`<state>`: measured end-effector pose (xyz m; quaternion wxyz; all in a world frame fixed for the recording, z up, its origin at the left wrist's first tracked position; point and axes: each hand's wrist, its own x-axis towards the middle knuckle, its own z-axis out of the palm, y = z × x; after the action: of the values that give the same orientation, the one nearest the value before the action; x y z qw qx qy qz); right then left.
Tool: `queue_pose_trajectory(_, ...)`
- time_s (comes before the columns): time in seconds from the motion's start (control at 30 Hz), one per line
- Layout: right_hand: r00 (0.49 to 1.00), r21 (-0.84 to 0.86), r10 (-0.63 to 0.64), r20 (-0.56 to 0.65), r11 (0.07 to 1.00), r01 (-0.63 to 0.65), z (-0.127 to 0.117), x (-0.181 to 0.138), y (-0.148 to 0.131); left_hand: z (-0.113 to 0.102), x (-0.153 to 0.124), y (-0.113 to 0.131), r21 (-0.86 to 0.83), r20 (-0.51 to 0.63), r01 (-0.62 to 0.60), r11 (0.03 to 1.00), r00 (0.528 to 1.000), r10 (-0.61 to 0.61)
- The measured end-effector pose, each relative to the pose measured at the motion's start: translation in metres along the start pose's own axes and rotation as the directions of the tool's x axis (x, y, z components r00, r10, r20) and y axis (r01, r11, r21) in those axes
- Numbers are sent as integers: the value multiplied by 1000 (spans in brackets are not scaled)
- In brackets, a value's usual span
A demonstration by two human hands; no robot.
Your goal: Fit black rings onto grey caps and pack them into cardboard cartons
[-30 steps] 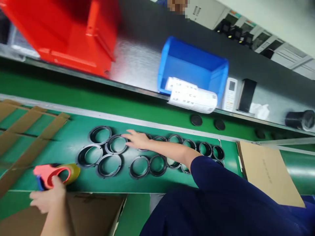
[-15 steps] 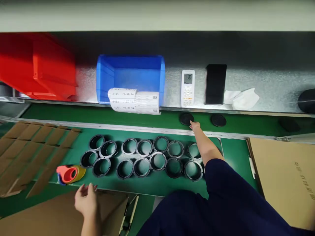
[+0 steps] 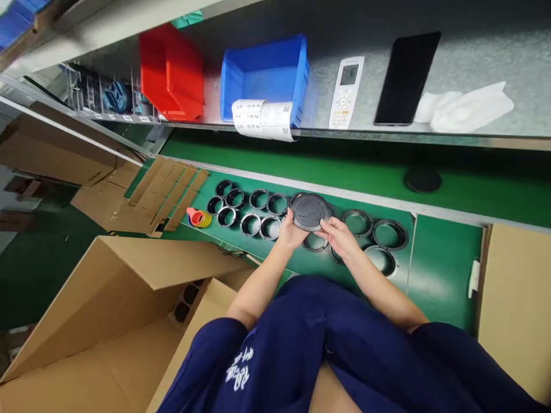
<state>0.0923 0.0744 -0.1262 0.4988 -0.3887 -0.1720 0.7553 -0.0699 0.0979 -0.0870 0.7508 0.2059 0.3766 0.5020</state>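
Observation:
Between my two hands is a round black lid [image 3: 309, 210] with a raised pattern on its face, held above the green bench. My left hand [image 3: 291, 232] grips its left lower edge. The fingers of my right hand [image 3: 338, 234] pinch its right lower edge. Beneath and around it, several black rings [image 3: 251, 225] stand in rows on the bench, some partly hidden by the lid and my hands. A second black disc [image 3: 423, 179] lies farther back, under the shelf.
On the shelf are a red bin [image 3: 172, 77], a blue bin [image 3: 264, 74] with labels, a remote [image 3: 346, 92], a dark tablet [image 3: 407, 80] and white tissue [image 3: 469, 109]. Tape rolls [image 3: 198, 217] and cardboard dividers [image 3: 166, 192] lie left. An open carton [image 3: 107, 321] stands lower left.
My right hand has brought a black disc from the strip under the shelf to above the rings. My left hand has come up to hold it too. The view has turned left.

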Motion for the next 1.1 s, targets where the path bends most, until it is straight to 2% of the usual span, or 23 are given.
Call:
queue_pose_trajectory(0.13,999,-50,8,-34,999,-10,-1,-55,1,30,-13,-21,-184,25,65,981,998,-62)
queue_pose_trajectory(0.27,999,-169,37,-22,985,-40,-19,-86,-3,44,-36,-39,-228,92,86,970,994,-66)
queue_pose_trajectory(0.33,999,-283,48,-8,958,-49,-30,-97,-5,50,-44,-49,-241,96,69,968,994,-47)
queue_pose_trajectory(0.37,999,-368,11,-30,930,-21,-35,-102,-8,53,-48,-53,-245,84,62,968,996,-42)
queue_pose_trajectory(0.4,995,-468,-80,-67,883,39,-40,-106,-13,55,-51,-57,-248,69,59,967,997,-43)
queue_pose_trajectory(0.43,971,-578,-221,-93,806,128,-45,-109,-20,58,-53,-60,-251,61,64,966,997,-50)
queue_pose_trajectory(0.47,921,-686,-382,-81,691,226,-49,-112,-28,60,-56,-62,-253,64,75,964,996,-61)
queue_pose_trajectory(0.5,852,-776,-523,-18,545,318,-52,-115,-37,62,-58,-64,-255,76,91,963,994,-74)
queue_pose_trajectory(0.53,788,-833,-609,87,390,393,-55,-117,-46,64,-61,-66,-253,94,111,961,991,-90)
queue_pose_trajectory(0.57,745,-855,-633,210,252,454,-57,-117,-54,66,-63,-67,-251,111,131,959,988,-106)
queue_pose_trajectory(0.6,724,-854,-611,320,145,500,-58,-117,-61,68,-65,-69,-248,121,148,957,985,-121)
queue_pose_trajectory(0.63,715,-848,-575,396,70,526,-58,-116,-66,70,-66,-70,-248,124,158,956,984,-130)
queue_pose_trajectory(0.7,720,-848,-522,456,-11,529,-60,-111,-69,74,-68,-72,-250,122,173,953,982,-146)
queue_pose_trajectory(0.77,740,-864,-499,451,-37,501,-63,-105,-68,78,-69,-73,-231,131,203,952,976,-176)
queue_pose_trajectory(0.87,772,-872,-464,435,-4,490,-69,-96,-64,82,-69,-75,-182,145,245,952,965,-220)
queue_pose_trajectory(0.97,797,-856,-437,417,107,506,-75,-93,-67,86,-65,-77,-179,114,249,952,966,-232)
queue_pose_trajectory(1.1,832,-824,-455,318,302,480,-81,-96,-76,93,-59,-81,-196,109,259,946,964,-242)
